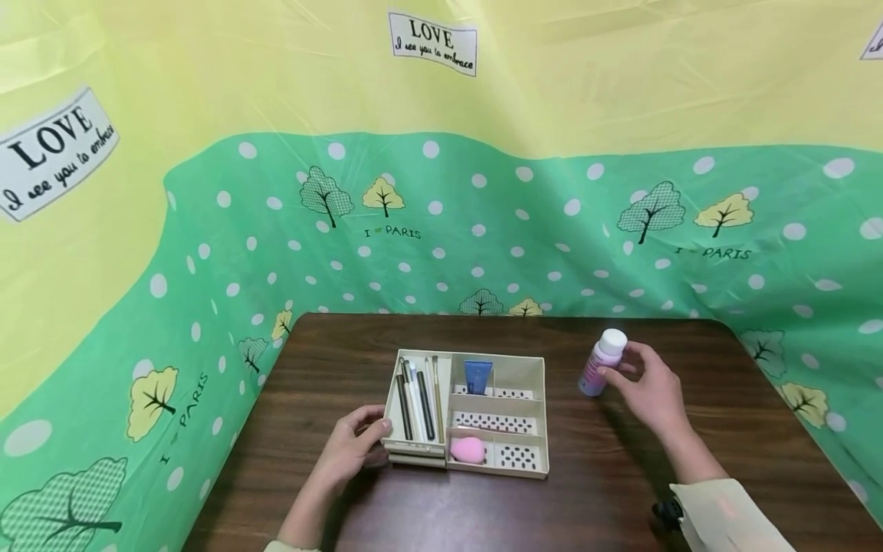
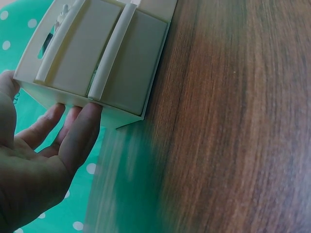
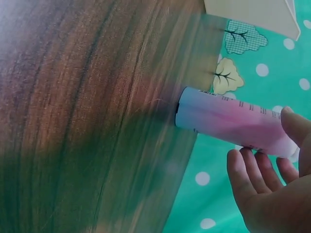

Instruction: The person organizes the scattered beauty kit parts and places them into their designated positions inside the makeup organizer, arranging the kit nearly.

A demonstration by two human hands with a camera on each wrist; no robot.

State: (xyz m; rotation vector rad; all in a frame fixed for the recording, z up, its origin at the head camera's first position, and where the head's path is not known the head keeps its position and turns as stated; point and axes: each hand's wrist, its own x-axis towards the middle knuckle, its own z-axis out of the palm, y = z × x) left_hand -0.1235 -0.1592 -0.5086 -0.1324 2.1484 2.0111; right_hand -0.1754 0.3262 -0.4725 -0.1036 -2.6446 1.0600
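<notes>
A cream desk organizer (image 1: pixel 498 472) stands on the table. My left hand (image 1: pixel 352 445) holds its left side, thumb at the top rim and fingers against the side wall (image 2: pixel 82 102). Several makeup brushes (image 1: pixel 418 402) lie in its left tray. The compartments on the right hold a blue tube (image 1: pixel 477 376) and a pink makeup sponge (image 1: pixel 468 450). To the right of the organizer, my right hand (image 1: pixel 651 391) grips a pink and blue bottle (image 1: pixel 595 371) with a white cap (image 1: pixel 612 341) between thumb and fingers. The bottle leans slightly, its base close over the table.
The dark wooden table (image 1: pixel 497 510) ends at a green and yellow printed cloth (image 1: pixel 483 199) hung behind and at both sides. Two drawer fronts (image 2: pixel 129 63) form the organizer's near left face. A thin stick (image 1: pixel 493 428) lies in the middle compartment.
</notes>
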